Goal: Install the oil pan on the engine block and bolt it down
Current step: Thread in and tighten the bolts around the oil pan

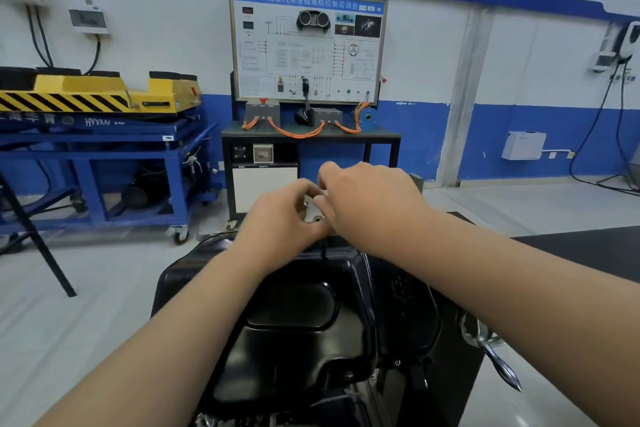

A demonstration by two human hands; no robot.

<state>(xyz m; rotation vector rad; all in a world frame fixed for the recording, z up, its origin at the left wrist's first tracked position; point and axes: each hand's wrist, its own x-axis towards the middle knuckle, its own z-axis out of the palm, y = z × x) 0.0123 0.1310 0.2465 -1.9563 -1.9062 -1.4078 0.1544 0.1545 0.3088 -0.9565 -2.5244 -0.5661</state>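
Observation:
A glossy black oil pan [294, 315] lies on top of the engine block in front of me, its sump side up. Both my hands reach over its far end. My left hand [280, 218] has its fingers curled, and its fingertips pinch a small bolt [305, 204] near the pan's far flange. My right hand [363, 198] is curled close beside it, fingertips at the same spot on a light metal part [317, 215] of the engine. What the right fingers hold is hidden.
A metal crank handle [498, 360] sticks out at the right of the engine stand. A dark table [588, 250] lies to the right. Ahead stand a training board on a black cart [308, 135] and a blue lift trolley [100, 149] at left.

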